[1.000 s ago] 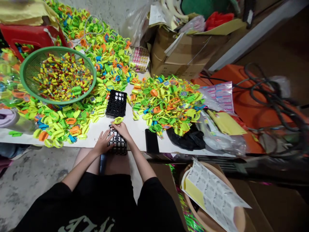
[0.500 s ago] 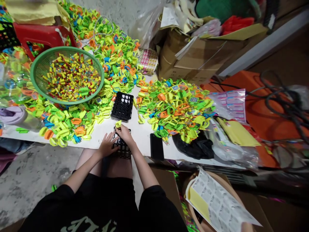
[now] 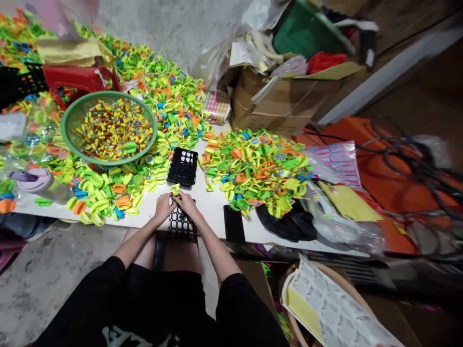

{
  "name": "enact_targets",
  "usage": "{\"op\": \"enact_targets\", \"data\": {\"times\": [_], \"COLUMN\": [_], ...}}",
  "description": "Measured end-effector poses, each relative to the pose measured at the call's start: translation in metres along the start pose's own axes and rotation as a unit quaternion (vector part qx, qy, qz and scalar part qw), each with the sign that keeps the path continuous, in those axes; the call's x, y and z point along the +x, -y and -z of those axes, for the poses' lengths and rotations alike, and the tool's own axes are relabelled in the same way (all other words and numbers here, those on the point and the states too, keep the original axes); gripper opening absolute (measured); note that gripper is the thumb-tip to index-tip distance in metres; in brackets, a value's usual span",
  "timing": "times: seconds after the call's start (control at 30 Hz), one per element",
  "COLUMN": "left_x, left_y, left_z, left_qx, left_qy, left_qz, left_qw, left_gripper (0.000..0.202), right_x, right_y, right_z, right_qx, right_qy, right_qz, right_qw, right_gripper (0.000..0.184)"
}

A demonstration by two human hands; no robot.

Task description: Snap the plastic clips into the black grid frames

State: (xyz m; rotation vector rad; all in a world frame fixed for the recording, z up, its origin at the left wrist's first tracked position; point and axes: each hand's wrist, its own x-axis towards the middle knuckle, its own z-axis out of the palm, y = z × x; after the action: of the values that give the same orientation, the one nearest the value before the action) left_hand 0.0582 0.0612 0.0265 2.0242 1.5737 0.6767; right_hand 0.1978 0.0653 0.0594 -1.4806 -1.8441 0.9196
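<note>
My left hand (image 3: 164, 207) and my right hand (image 3: 185, 203) meet at the far edge of a black grid tray (image 3: 183, 226) by the table's front edge. Between their fingertips is a small yellow plastic toy watch (image 3: 175, 189), and both hands are closed on it. The fingers partly cover it and the tray's far end. Just beyond lies a stack of black grid trays (image 3: 182, 167). To the right spreads a heap of green, yellow, orange and blue toy watches (image 3: 253, 164).
A green basket (image 3: 65, 127) of small yellow and red parts sits on more toy watches at left. Nearby are a lidded cup (image 3: 54, 188), a red stool (image 3: 77, 74), a black phone-like slab (image 3: 234, 224), a black bag (image 3: 289, 224) and a cardboard box (image 3: 285, 99).
My left hand, fingers spread over the tray before, has moved up and closed in beside my right hand at the yellow toy watch. The camera view has shifted slightly.
</note>
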Motion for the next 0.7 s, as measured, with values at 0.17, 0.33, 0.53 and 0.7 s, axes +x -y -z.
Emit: {"op": "enact_targets", "data": {"times": [0.17,0.33,0.53,0.7], "left_x": [0.006,0.008,0.009,-0.004], "left_y": [0.001,0.004,0.008,0.004], "left_z": [-0.005,-0.008,-0.010,-0.019], "left_qx": [0.009,0.001,-0.021,-0.013], "left_qy": [-0.032,-0.052,-0.038,-0.032], "left_qz": [0.005,-0.023,-0.018,0.007], "left_qw": [0.999,0.998,0.999,0.999], "left_gripper": [0.023,0.020,0.022,0.021], "right_x": [-0.015,-0.020,-0.007,-0.022], "right_y": [-0.011,-0.047,-0.077,-0.076], "right_z": [0.025,0.091,0.122,0.103], "right_qx": [0.011,-0.092,-0.222,-0.335], "right_qy": [-0.067,-0.247,-0.070,0.025], "right_qz": [0.018,-0.034,-0.015,-0.002], "right_qw": [0.998,0.964,0.972,0.942], "right_gripper": [0.024,0.040,0.058,0.047]}}
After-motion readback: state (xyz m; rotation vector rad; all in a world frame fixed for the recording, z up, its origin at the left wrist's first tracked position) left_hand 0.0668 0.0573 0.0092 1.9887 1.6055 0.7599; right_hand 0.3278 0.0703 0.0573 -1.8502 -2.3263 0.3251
